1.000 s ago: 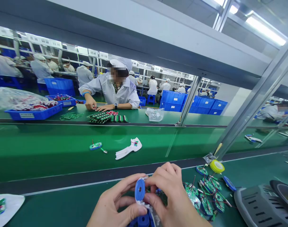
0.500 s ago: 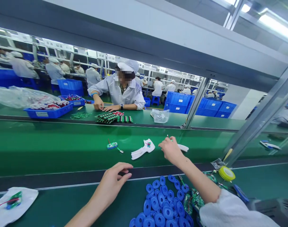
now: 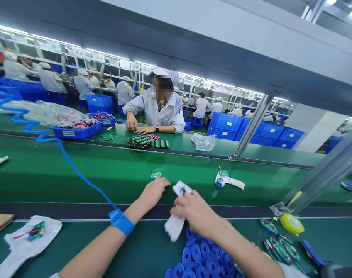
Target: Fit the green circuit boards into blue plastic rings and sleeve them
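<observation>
My right hand [image 3: 193,210], partly smeared by motion, is closed round a white plastic shell [image 3: 174,227] with a handle shape. A small green circuit board with a red part shows at its upper end. My left hand [image 3: 153,192], with a blue wrist strap [image 3: 121,222], rests at the green belt [image 3: 112,175]. Its fingers are bent together against the near side of a small circuit board [image 3: 155,175] with a red wire; the fingertips' contents are hidden. Farther right on the belt lies another white shell [image 3: 235,183] with a board and a blue ring.
Blue oval rings [image 3: 205,256] are heaped below my right hand. Several circuit boards [image 3: 281,247] and yellow tape [image 3: 291,224] lie at right. Another shell [image 3: 34,235] lies at left. A coiled blue cord [image 3: 77,172] runs to my wrist. A co-worker [image 3: 161,108] sits opposite; a metal post [image 3: 254,127] stands right.
My right hand has come back toward me and left, and now holds the white shell. My left hand has moved forward to the small circuit board. The view has turned left.
</observation>
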Demonstrator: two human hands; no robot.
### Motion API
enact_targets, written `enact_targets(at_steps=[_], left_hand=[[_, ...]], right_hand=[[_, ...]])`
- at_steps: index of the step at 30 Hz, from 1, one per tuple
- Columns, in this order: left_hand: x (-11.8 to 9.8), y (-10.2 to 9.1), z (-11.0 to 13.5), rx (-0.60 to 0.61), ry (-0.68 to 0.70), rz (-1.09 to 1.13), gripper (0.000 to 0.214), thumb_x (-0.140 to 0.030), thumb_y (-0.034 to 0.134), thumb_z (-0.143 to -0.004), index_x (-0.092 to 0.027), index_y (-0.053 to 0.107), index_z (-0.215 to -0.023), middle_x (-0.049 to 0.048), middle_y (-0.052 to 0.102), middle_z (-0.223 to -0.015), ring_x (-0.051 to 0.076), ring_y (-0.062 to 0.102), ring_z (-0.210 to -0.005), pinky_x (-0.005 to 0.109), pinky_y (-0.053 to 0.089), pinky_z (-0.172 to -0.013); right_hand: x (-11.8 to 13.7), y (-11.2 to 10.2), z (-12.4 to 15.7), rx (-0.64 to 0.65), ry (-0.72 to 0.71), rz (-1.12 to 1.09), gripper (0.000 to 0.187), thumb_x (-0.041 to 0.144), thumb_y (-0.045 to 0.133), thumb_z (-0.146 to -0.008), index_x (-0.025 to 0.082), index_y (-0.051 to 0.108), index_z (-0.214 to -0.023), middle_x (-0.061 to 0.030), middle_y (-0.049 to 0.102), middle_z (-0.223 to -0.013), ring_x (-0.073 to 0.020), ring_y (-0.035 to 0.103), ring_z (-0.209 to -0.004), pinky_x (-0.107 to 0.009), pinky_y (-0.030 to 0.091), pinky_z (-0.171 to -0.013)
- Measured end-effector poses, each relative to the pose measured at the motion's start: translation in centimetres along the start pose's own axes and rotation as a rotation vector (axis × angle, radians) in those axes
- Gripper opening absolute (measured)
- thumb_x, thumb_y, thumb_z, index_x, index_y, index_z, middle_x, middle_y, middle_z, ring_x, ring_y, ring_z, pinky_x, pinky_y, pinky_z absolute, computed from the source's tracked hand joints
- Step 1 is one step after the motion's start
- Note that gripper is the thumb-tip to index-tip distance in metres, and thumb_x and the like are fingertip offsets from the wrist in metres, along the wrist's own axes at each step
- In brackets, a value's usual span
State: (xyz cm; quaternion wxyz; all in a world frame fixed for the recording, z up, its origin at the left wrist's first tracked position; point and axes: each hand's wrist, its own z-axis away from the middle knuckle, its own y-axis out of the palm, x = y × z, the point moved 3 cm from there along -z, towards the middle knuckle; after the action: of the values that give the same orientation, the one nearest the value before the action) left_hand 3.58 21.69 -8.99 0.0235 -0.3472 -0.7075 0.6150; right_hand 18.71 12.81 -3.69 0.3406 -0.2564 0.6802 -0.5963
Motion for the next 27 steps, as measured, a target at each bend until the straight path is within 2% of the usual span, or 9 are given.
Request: enact_targets(at_steps=[2, 5, 8, 10, 13, 17, 22, 24, 27], left_hand=[[-0.4, 0.0, -0.2, 0.022, -0.002, -0.014, 0.017, -0.026, 0.053, -0.086, -0.015, 0.058, -0.097, 0.0053, 0.060, -0.103, 0.019, 0.059, -0.090, 0.040, 0.049, -0.079], [-0.9, -0.2, 0.1, 0.048, -0.015, -0.021, 0.017, -0.026, 0.053, -0.086, -0.014, 0.057, -0.098, 0.0050, 0.060, -0.102, 0.017, 0.060, -0.084, 0.036, 0.051, -0.073], [-1.3, -0.5, 0.5, 0.046, -0.061, -0.028, 0.018, -0.026, 0.053, -0.086, -0.014, 0.057, -0.098, 0.0047, 0.060, -0.100, 0.018, 0.060, -0.085, 0.037, 0.051, -0.074], [-1.5, -0.7, 0.6, 0.019, -0.105, -0.023, 0.018, -0.027, 0.054, -0.086, -0.014, 0.057, -0.098, 0.0048, 0.060, -0.100, 0.018, 0.059, -0.087, 0.039, 0.050, -0.076], [-1.8, -1.0, 0.7, -0.046, -0.173, 0.028, 0.018, -0.027, 0.054, -0.085, -0.014, 0.058, -0.097, 0.0049, 0.061, -0.100, 0.019, 0.059, -0.089, 0.040, 0.049, -0.078], [-2.7, -2.8, 0.8, -0.156, -0.239, 0.211, 0.014, -0.026, 0.055, -0.085, -0.013, 0.059, -0.089, 0.0034, 0.062, -0.092, 0.017, 0.060, -0.083, 0.039, 0.050, -0.076], [-7.5, -7.1, 3.0, -0.178, -0.205, 0.601, 0.017, -0.030, 0.052, -0.082, -0.014, 0.057, -0.088, 0.0025, 0.065, -0.078, 0.017, 0.065, -0.076, 0.031, 0.054, -0.071], [-9.6, -8.5, 4.6, -0.171, -0.201, 0.708, 0.021, -0.035, 0.057, -0.077, -0.017, 0.058, -0.087, 0.0022, 0.067, -0.081, 0.018, 0.066, -0.078, 0.030, 0.055, -0.073], [-10.9, -9.3, 7.4, -0.186, -0.256, 0.800, 0.021, -0.036, 0.061, -0.073, -0.019, 0.059, -0.087, 0.0015, 0.067, -0.083, 0.019, 0.065, -0.079, 0.028, 0.054, -0.070]], right_hand=[[3.0, -0.4, 1.7, -0.024, -0.091, -0.042, 0.021, 0.017, 0.053, -0.083, 0.029, 0.058, -0.098, 0.0024, 0.062, -0.100, -0.0167, 0.052, -0.088, -0.032, 0.037, -0.077], [6.1, 0.4, 3.3, -0.115, -0.175, -0.069, 0.011, 0.022, 0.057, -0.081, 0.027, 0.061, -0.091, 0.0010, 0.064, -0.087, -0.0172, 0.051, -0.072, -0.034, 0.037, -0.071], [6.9, 0.9, 4.1, -0.162, -0.180, -0.084, 0.010, 0.024, 0.057, -0.082, 0.026, 0.062, -0.090, 0.0016, 0.064, -0.090, -0.0160, 0.051, -0.068, -0.032, 0.037, -0.065], [6.5, 0.1, 4.5, -0.167, -0.183, -0.168, 0.014, 0.027, 0.058, -0.081, 0.025, 0.061, -0.094, 0.0009, 0.063, -0.099, -0.0158, 0.053, -0.075, -0.031, 0.037, -0.067], [5.0, -2.2, 5.0, -0.203, -0.067, -0.380, 0.020, 0.020, 0.055, -0.079, 0.024, 0.060, -0.098, 0.0009, 0.062, -0.104, -0.0154, 0.053, -0.086, -0.030, 0.037, -0.076], [2.5, -4.5, 4.9, -0.397, 0.200, -0.561, 0.033, 0.001, 0.043, -0.078, 0.022, 0.059, -0.099, -0.0007, 0.061, -0.103, -0.0156, 0.051, -0.092, -0.031, 0.038, -0.081], [1.7, -5.2, 3.1, -0.565, 0.332, -0.593, 0.048, 0.005, 0.052, -0.076, 0.014, 0.045, -0.122, -0.0103, 0.055, -0.117, -0.0220, 0.045, -0.105, -0.038, 0.039, -0.088], [2.0, -5.2, 2.5, -0.607, 0.405, -0.691, 0.045, 0.009, 0.056, -0.076, 0.015, 0.048, -0.120, -0.0091, 0.062, -0.104, -0.0223, 0.050, -0.097, -0.039, 0.041, -0.084], [2.6, -5.1, 2.4, -0.642, 0.495, -0.943, 0.023, 0.010, 0.054, -0.076, 0.017, 0.061, -0.098, -0.0033, 0.068, -0.076, -0.0189, 0.058, -0.078, -0.034, 0.045, -0.074]])
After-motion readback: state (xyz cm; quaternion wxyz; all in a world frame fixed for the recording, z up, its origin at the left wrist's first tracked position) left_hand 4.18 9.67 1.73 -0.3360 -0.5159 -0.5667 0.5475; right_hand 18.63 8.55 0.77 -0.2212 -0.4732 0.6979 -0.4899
